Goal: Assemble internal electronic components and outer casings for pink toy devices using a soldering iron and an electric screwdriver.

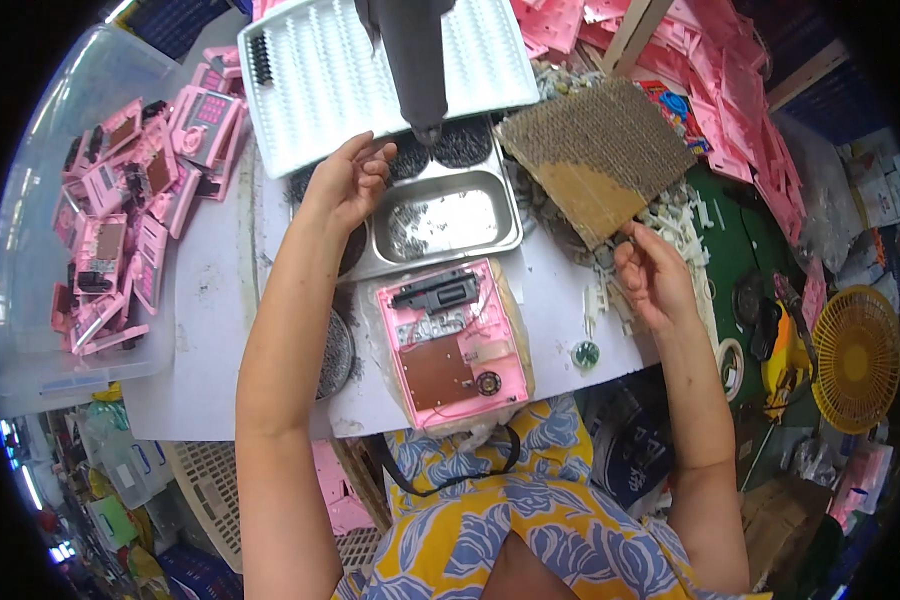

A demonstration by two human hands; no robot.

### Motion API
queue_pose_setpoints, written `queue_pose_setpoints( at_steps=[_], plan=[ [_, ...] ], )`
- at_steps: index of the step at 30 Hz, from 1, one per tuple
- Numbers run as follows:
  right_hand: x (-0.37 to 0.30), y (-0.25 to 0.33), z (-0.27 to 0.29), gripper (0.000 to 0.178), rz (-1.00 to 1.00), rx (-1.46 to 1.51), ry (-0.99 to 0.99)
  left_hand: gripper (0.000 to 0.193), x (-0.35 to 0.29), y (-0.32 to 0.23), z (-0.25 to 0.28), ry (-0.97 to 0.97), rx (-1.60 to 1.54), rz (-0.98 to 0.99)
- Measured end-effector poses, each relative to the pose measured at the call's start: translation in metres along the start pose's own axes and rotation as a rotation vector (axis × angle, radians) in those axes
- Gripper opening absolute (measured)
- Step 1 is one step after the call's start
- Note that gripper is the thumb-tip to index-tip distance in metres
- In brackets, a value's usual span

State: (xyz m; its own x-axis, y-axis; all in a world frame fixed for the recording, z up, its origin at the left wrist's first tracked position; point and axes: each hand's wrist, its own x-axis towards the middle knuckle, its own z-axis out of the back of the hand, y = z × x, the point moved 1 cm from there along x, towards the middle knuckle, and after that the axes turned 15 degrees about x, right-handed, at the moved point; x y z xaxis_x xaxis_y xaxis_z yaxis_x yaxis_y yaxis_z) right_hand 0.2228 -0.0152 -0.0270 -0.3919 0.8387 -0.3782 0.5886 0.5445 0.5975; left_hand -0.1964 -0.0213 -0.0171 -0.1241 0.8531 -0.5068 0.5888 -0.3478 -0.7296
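Observation:
My left hand (353,182) has its fingers curled in over a metal tray (513,235) of dark screws; whether anything small is pinched there I cannot make out. My right hand (658,278) is closed near the lower corner of a brown corrugated cardboard piece (600,150). A small dark bit shows at its fingertips, too small to name. Between my forearms, on a plastic-wrapped pad, lies an opened pink toy casing (457,345). It contains a brown board, a black module, wires and a small round speaker. Above the tray hangs a dark grey electric screwdriver (410,65), tip down.
At left, a clear plastic bin (45,375) holds several pink toy assemblies (150,220). A white ribbed tray (310,80) lies at the back. Pink panels (710,90) pile up at far right, above white plastic parts (695,215) and a yellow basket (857,360).

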Motion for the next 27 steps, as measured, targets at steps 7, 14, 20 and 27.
queue_pose_setpoints(
  at_steps=[7,14,20,27],
  plan=[
    [0.009,0.006,-0.001,0.014,0.068,-0.066,-0.078,0.031,0.021,-0.036,-0.021,-0.002,0.045,-0.013],
    [0.019,0.001,-0.014,0.014,0.082,-0.097,-0.07,0.017,0.042,-0.082,-0.016,-0.135,0.199,-0.061],
    [0.047,-0.004,-0.034,0.015,0.036,-0.197,-0.04,0.02,0.06,-0.089,-0.013,-0.275,0.304,-0.109],
    [0.062,0.002,-0.051,0.035,-0.203,-0.337,0.054,0.038,0.069,-0.08,-0.004,0.03,0.302,-0.032]
  ],
)
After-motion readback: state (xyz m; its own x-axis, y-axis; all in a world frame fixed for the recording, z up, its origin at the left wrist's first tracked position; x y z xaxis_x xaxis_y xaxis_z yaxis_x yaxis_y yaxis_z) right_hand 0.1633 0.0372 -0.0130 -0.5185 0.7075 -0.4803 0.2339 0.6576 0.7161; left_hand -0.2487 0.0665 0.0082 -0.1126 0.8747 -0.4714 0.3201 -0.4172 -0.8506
